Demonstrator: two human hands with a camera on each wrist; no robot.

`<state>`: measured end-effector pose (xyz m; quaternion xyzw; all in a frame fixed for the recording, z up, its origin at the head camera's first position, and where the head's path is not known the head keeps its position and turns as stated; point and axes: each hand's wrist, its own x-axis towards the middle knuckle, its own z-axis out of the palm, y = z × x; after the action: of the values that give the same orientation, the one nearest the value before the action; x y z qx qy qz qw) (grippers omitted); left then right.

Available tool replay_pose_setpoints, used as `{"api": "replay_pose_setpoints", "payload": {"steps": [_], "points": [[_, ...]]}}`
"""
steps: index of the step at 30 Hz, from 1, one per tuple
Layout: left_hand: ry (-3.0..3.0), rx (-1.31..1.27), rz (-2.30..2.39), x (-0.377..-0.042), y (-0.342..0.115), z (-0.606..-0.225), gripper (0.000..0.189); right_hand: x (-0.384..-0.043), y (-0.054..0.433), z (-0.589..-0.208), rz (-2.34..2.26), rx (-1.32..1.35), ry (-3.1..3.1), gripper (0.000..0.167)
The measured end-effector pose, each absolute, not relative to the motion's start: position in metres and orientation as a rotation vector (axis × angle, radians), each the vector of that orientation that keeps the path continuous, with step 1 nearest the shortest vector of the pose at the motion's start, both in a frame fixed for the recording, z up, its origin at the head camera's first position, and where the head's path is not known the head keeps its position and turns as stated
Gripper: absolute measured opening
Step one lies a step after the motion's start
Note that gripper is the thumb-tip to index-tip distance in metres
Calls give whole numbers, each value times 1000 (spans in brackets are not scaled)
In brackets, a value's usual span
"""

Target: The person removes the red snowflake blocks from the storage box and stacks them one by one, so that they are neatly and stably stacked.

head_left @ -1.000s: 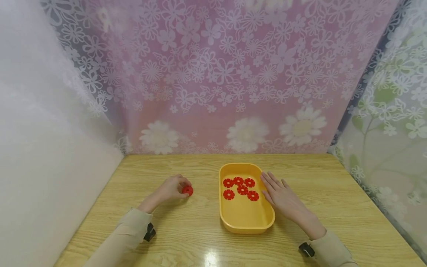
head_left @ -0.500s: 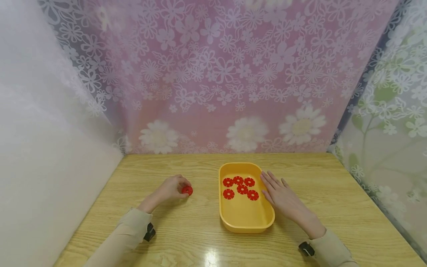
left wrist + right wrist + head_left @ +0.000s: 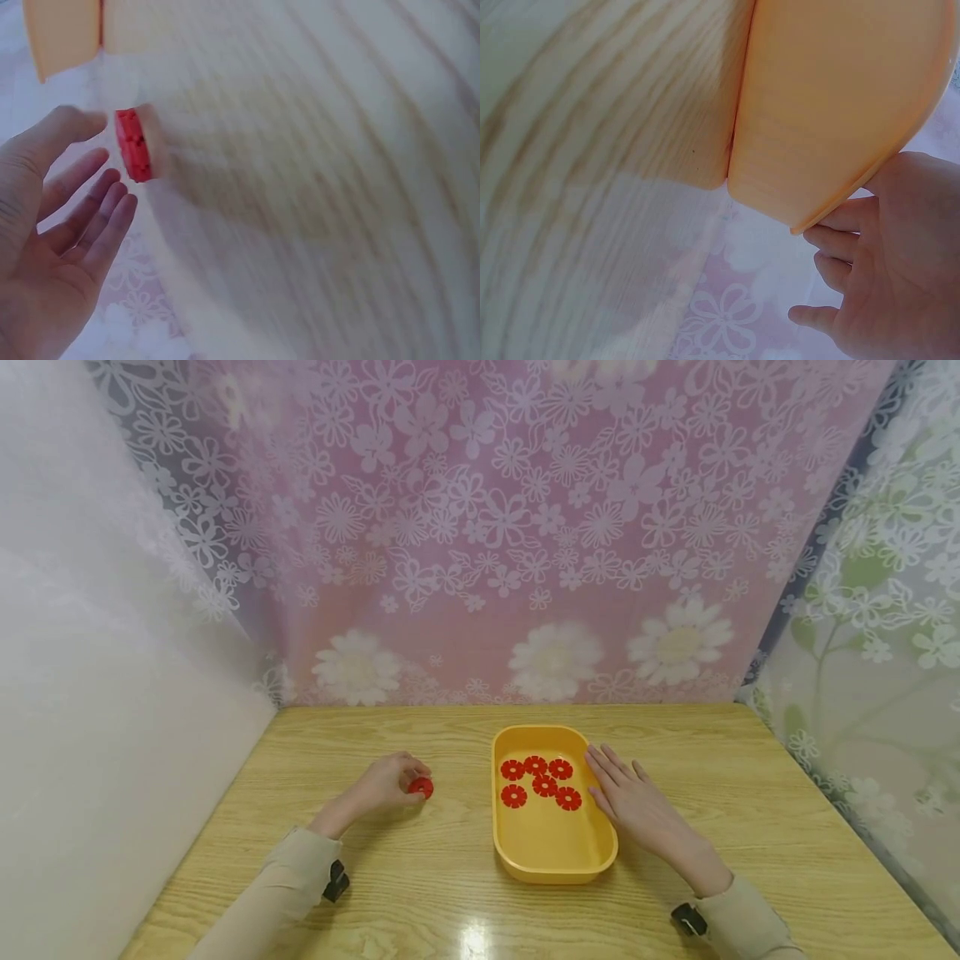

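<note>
My left hand (image 3: 386,782) rests by a small stack of red notched discs (image 3: 422,787) on the table. In the left wrist view its fingers are loosely spread, with thumb and fingertips right beside the stack (image 3: 133,146). Flat, straight fingers of my right hand (image 3: 637,797) lie against the right rim of a yellow plastic tray (image 3: 555,847). The right wrist view shows that hand (image 3: 900,247) at the tray's rim from below, nothing gripped. Inside the tray, several red flower-shaped discs (image 3: 545,786) lie flat towards its far half.
The wooden table (image 3: 420,877) ends at a pink flowered curtain (image 3: 480,568) behind. A white wall (image 3: 135,610) borders the left and a flowered cloth (image 3: 877,652) the right. Between my left hand and the tray, a strip of bare tabletop shows.
</note>
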<state>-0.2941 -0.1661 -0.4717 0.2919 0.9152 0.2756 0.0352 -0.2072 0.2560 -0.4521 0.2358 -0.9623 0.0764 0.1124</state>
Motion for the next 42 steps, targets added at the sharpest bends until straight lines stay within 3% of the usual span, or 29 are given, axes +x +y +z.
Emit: {"api": "replay_pose_setpoints", "payload": {"steps": [10,17,42], "points": [[2863,870,1154,-299,-156,-462,24,-206,257,-451,227,687,-2831,58],[2873,888,1202,-298,-141,-450,34,-206,258,-452,230,682,-2835,58],[2668,1214,1212,-306,-35,-427,44,-209,259,-459,245,726,-2733,56]]}}
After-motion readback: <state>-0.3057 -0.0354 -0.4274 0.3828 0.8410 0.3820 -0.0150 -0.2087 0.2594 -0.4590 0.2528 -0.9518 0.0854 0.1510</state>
